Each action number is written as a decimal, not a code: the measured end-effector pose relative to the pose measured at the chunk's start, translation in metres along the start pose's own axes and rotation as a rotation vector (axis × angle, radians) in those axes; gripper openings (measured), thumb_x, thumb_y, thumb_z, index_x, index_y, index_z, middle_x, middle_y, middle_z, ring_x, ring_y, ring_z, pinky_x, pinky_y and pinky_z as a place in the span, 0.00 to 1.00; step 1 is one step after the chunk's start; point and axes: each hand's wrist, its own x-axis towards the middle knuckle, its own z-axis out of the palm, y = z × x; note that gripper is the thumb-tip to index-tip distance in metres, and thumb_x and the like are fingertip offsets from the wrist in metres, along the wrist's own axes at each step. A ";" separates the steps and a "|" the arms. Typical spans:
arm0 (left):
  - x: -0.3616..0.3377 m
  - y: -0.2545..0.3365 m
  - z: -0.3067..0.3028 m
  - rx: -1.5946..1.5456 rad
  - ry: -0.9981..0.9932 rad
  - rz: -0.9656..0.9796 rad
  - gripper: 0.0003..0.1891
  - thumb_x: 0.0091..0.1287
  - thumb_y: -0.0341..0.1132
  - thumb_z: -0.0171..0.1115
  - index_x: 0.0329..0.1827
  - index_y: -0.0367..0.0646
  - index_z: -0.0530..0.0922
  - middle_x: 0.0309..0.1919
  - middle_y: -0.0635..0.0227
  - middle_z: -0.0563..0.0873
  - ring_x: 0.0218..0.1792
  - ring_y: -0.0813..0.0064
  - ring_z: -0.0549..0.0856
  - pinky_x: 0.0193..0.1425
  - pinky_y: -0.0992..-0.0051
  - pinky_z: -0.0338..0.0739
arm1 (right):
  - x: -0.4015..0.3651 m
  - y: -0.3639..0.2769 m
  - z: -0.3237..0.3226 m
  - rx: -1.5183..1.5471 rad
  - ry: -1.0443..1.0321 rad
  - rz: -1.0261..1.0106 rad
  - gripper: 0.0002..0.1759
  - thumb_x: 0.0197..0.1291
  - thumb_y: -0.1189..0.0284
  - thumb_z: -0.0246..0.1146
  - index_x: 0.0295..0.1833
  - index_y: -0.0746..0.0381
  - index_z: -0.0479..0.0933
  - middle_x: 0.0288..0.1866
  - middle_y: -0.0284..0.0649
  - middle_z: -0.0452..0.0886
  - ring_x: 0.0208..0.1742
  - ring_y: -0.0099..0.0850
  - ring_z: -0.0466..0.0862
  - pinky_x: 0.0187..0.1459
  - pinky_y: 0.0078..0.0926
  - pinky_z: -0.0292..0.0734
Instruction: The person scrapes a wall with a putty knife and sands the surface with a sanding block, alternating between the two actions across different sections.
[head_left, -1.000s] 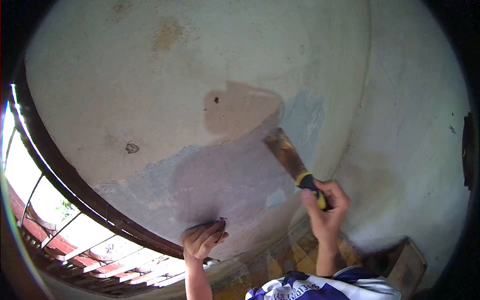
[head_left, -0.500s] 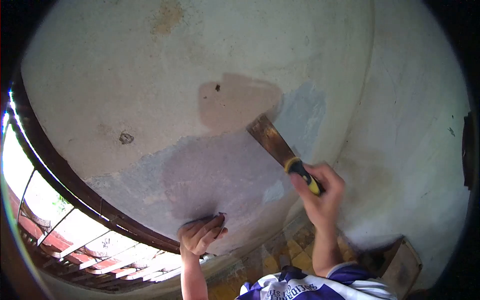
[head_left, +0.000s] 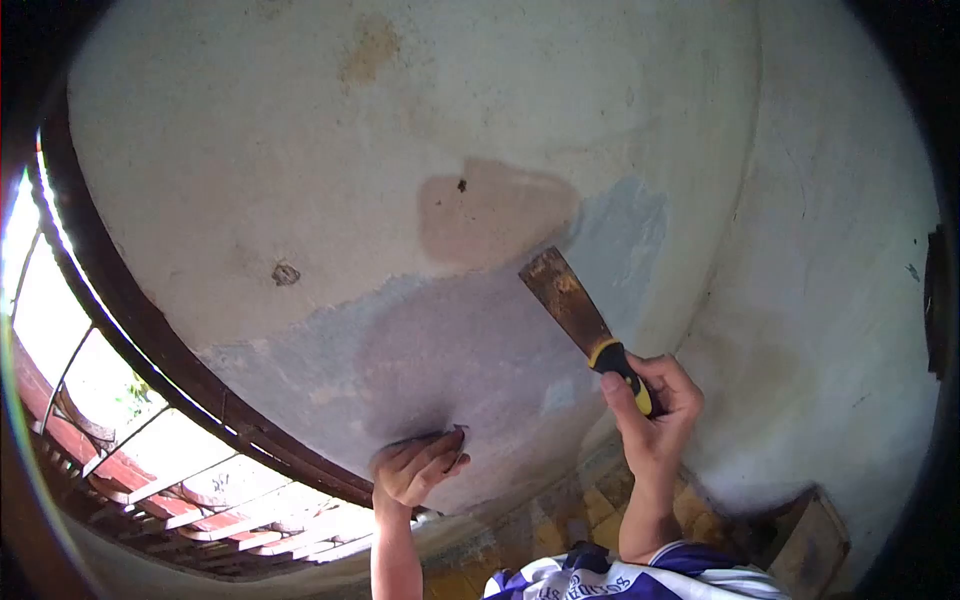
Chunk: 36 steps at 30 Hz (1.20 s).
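Observation:
A putty knife [head_left: 570, 300] with a stained, rusty-looking blade and a black and yellow handle is in my right hand [head_left: 658, 405], fingers closed round the handle. Its blade points up and left over the wall [head_left: 480, 345], close to where a grey-blue patch meets a damp, pinkish-beige patch [head_left: 495, 215]. Lower down, my left hand [head_left: 425, 468] is against the grey part of the wall with its fingers bent together. Something thin and dark shows along those fingertips; what it is I cannot make out.
A barred window [head_left: 150, 440] with a dark frame [head_left: 190, 390] lets bright light in at the left. Another wall [head_left: 800, 300] meets this one at the right. A box-like object [head_left: 815, 540] stands low at the right, by yellowish floor tiles [head_left: 600, 515].
The view has shifted a little, so the wall and window appear further right and lower. The putty knife is still in my right hand, and my left hand stays against the wall.

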 end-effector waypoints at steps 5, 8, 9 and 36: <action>0.002 0.001 -0.002 -0.031 -0.031 -0.014 0.20 0.60 0.40 0.74 0.46 0.49 0.71 0.35 0.73 0.90 0.26 0.78 0.88 0.26 0.80 0.82 | 0.010 0.010 -0.003 -0.063 -0.022 0.016 0.12 0.59 0.73 0.72 0.40 0.70 0.79 0.30 0.32 0.81 0.31 0.13 0.75 0.30 0.12 0.69; 0.000 0.002 0.004 -0.048 -0.010 -0.022 0.20 0.59 0.40 0.75 0.46 0.49 0.71 0.35 0.74 0.90 0.26 0.79 0.88 0.26 0.80 0.82 | 0.012 0.015 -0.003 -0.045 0.006 0.020 0.12 0.58 0.73 0.73 0.39 0.69 0.79 0.29 0.31 0.80 0.30 0.13 0.74 0.29 0.13 0.68; -0.002 0.001 0.004 -0.050 0.001 -0.023 0.20 0.59 0.40 0.75 0.46 0.49 0.71 0.35 0.74 0.90 0.26 0.79 0.88 0.26 0.80 0.82 | 0.014 0.016 0.001 -0.006 0.008 0.036 0.13 0.58 0.73 0.73 0.39 0.69 0.78 0.28 0.31 0.80 0.30 0.13 0.74 0.29 0.13 0.68; -0.020 0.054 -0.005 -0.049 -0.018 -0.553 0.16 0.54 0.41 0.78 0.31 0.43 0.79 0.26 0.66 0.89 0.25 0.70 0.88 0.31 0.73 0.80 | 0.025 0.041 -0.048 0.068 -0.161 0.041 0.12 0.57 0.73 0.73 0.40 0.68 0.78 0.33 0.34 0.82 0.32 0.15 0.77 0.33 0.13 0.71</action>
